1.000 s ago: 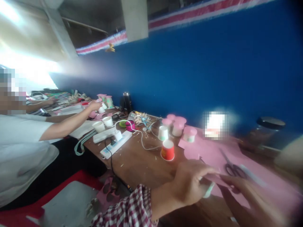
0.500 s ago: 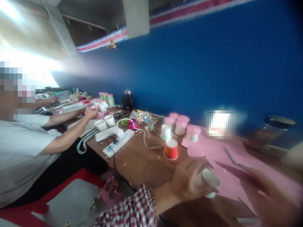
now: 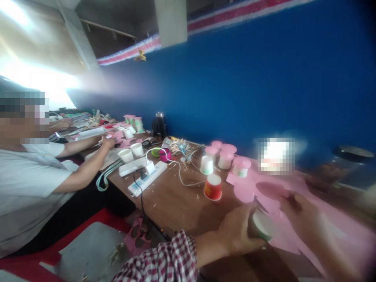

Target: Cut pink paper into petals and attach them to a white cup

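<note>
My left hand (image 3: 235, 231), below a checked sleeve, is wrapped round a white paper cup (image 3: 263, 225) held tilted over the table. The mouth or base of the cup faces right; which one I cannot tell. Just to its right, my right hand (image 3: 302, 213) pinches the edge of a round pink paper disc (image 3: 272, 190), above a pink paper sheet (image 3: 329, 219). Behind my hands, several upturned white cups carry pink discs, among them a disc-topped cup (image 3: 241, 167). A plain white cup (image 3: 206, 165) and a red paper cup (image 3: 213, 187) stand nearby.
A power strip (image 3: 148, 178) with cables and a white charger lies on the brown table. Farther along are a dark thermos (image 3: 160, 124), a pink tape roll (image 3: 165, 154) and white cups. A co-worker (image 3: 32, 184) sits at left. A lidded jar (image 3: 352, 166) stands far right.
My right hand has moved left and up, and the pink disc now shows broadside at its fingers. The cup in my left hand has turned slightly. The co-worker's hands have shifted slightly left.
</note>
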Available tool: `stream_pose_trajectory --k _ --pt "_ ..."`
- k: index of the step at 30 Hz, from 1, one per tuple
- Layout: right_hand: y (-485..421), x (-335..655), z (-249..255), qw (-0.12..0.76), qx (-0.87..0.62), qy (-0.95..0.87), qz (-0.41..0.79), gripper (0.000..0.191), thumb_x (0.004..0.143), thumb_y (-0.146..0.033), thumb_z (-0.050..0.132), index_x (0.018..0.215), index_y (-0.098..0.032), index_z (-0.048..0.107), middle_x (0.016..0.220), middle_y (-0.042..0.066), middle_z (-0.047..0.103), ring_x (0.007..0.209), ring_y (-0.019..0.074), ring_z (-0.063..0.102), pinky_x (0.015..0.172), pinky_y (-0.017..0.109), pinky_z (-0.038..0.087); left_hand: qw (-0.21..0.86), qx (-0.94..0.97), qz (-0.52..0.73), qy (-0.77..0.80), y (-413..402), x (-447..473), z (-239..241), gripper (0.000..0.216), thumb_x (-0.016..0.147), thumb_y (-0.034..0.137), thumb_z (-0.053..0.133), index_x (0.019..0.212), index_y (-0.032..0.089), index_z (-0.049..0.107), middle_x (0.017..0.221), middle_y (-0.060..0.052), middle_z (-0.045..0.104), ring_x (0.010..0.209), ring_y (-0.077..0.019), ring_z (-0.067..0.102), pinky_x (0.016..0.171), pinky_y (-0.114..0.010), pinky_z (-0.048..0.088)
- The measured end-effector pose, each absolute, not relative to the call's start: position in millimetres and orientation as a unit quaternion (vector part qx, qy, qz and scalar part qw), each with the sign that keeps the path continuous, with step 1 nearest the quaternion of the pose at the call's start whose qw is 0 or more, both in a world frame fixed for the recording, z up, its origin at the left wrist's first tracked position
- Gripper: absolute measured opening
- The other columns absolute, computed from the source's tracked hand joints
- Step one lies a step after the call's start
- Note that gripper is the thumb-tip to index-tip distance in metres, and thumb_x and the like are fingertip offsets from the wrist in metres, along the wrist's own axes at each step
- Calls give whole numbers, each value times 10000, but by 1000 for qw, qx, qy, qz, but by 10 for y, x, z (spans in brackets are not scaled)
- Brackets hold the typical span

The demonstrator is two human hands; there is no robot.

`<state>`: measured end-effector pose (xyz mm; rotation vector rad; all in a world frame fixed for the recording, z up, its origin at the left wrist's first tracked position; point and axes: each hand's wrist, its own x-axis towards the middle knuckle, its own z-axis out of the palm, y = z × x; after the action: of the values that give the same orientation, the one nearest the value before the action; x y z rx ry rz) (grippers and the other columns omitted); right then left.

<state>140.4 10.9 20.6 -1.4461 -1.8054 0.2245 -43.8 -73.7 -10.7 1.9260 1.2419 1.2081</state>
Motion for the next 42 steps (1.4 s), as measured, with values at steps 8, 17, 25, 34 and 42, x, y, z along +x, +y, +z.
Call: stream_pose_trajectory --k 8,17,25,34,42 --pt "323 1302 213 419 -576 -658 245 259 652 -472 554 728 -224 554 610 93 670 528 252 639 479 322 442 94 690 597 399 -616 -200 94 689 660 456 741 1225 191 450 1085 -136 653 994 -274 634 852 -404 541" --pt "390 1340 229 408 -561 -655 299 152 652 -376 629 643 -251 544 599 98 657 538 235 647 457 298 432 12 677 629 381 -575 -19 -30 699 726 329 652 1329 187 330 1131 -157 599 1065 -285 584 905 -442 517" --pt "535 1307 44 356 -587 -727 27 234 817 -332 495 883 -167 647 813 123 703 696 261 658 599 345 462 50 672 620 402 -528 -150 -115 665 718 327 673 1295 157 388 1150 -170 575 1063 -283 577 908 -441 505" --pt "456 1529 5 287 -445 -848 16 352 843 -143 454 1165 -160 596 1126 126 664 961 248 651 788 365 530 160 757 529 348 -565 -191 -169 623 695 305 695 1254 174 452 1126 -126 610 1048 -253 577 916 -406 487" --pt "158 1882 446 280 -533 -799 1 244 885 -331 531 1056 -213 658 915 53 740 713 196 693 572 264 488 194 730 463 463 -630 -470 -157 535 701 265 679 1201 220 493 1131 -81 610 1024 -238 575 897 -392 474"
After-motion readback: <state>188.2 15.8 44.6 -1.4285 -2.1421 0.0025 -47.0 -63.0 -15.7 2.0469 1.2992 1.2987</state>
